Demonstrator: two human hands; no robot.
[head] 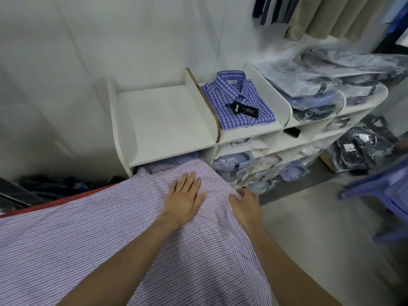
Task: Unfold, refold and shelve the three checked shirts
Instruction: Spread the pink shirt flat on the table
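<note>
Pressing flat on the pink checked shirt (92,235), the left hand (184,200) lies with fingers straight and spread; the right hand (245,203) sits at the shirt's right edge, fingers curled into a pinch of the cloth; the shirt is spread wide over the red-edged table (55,200); beyond, a folded blue checked shirt (234,100) with a black tag (245,111) rests in the white shelf unit (165,120), in its middle top bay; bagged shirts (320,85) fill the bays to the right.

A fine pink-and-white checked cotton shirt (110,228) covers a red-edged desk (55,200), a blue-and-white plaid folded shirt (238,100) with black hang tags (245,110) lies on the white wooden shelf (163,120).
</note>
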